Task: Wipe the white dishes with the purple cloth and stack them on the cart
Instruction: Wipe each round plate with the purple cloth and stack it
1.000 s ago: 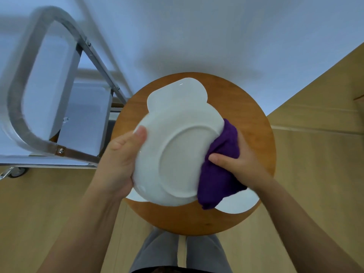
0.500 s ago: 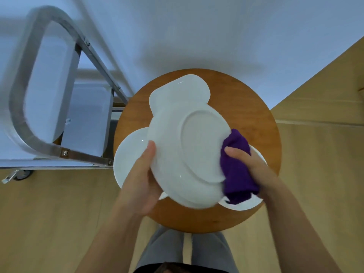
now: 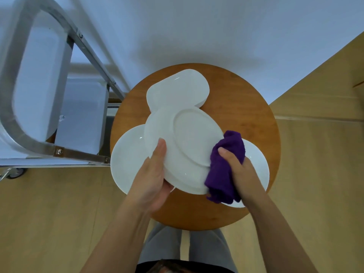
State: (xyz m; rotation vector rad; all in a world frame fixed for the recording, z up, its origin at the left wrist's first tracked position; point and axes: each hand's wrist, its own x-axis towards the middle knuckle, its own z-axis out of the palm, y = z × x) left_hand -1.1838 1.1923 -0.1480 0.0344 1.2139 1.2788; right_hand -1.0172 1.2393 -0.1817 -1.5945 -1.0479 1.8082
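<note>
while left hand (image 3: 151, 180) grips one plate (image 3: 183, 148) | right hand (image 3: 242, 172) clutches cloth (image 3: 224, 174) | four dishes

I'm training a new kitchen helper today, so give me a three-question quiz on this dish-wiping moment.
1. True or false: the held plate shows its underside to the camera.
2. Which hand grips the purple cloth? A) left hand B) right hand C) neither
3. Fill in: the other white dishes, such as the rounded dish, lie on a round ______ table.

Key:
1. True; its raised foot ring is visible.
2. B; the left hand holds the plate's rim.
3. Wooden.
</note>
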